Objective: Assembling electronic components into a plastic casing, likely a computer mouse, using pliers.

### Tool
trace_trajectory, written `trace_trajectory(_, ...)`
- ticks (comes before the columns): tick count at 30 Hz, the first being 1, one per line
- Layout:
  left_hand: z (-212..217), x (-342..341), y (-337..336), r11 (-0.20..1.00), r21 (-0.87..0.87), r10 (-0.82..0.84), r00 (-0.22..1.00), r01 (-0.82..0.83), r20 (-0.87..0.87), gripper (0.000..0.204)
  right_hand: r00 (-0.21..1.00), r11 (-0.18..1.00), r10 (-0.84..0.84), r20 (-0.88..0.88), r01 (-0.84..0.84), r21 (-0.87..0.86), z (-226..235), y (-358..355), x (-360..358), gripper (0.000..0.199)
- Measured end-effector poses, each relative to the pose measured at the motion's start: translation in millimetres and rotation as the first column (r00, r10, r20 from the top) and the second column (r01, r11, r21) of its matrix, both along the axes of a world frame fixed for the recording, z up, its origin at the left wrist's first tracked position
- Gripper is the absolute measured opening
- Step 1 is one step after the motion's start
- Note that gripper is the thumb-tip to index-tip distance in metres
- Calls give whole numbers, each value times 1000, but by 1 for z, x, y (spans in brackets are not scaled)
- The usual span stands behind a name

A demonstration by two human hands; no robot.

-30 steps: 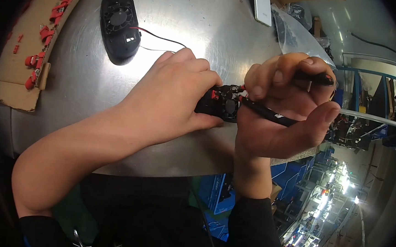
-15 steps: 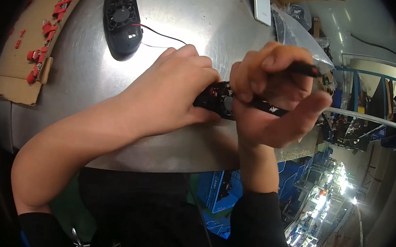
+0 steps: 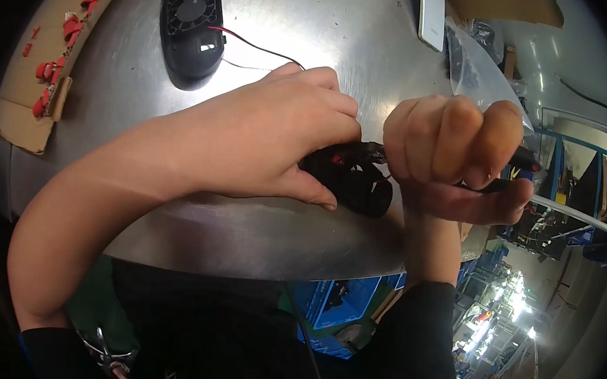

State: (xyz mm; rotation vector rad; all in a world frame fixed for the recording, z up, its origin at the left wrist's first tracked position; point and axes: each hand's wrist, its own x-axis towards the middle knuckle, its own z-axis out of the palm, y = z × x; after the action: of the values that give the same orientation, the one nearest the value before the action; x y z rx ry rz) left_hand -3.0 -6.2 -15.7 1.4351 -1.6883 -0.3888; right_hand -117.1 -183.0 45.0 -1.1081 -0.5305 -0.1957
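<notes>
My left hand (image 3: 264, 141) lies over a small black part (image 3: 350, 182) with red bits on it, pressing it against the shiny metal table (image 3: 294, 20). My right hand (image 3: 454, 154) is closed in a fist around a thin black tool (image 3: 523, 161) whose end sticks out to the right. The tool's other end meets the black part between my two hands. Most of the part is hidden under my fingers.
A black oval housing with a round fan (image 3: 192, 23) lies at the far side of the table, a red and a black wire (image 3: 257, 45) running from it. Cardboard with red clips (image 3: 51, 73) sits at the left. A white flat device (image 3: 432, 15) and a clear bag (image 3: 477, 68) lie at the back right.
Both hands have shifted slightly on the black part. My right fist has turned, knuckles now facing up, still around the tool.
</notes>
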Motion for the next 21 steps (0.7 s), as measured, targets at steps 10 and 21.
trace_trajectory(10, 8, 5, -6, 987, 102, -122, 992, 125, -40, 45, 946, 943, 319, 57, -311, -115, 6, -13, 23, 29)
trace_trajectory(21, 2, 6, -1, 988, 93, -117, 989, 125, -94, 34, 887, 891, 452, 95, -453, -7, -2, 6, 40, 32)
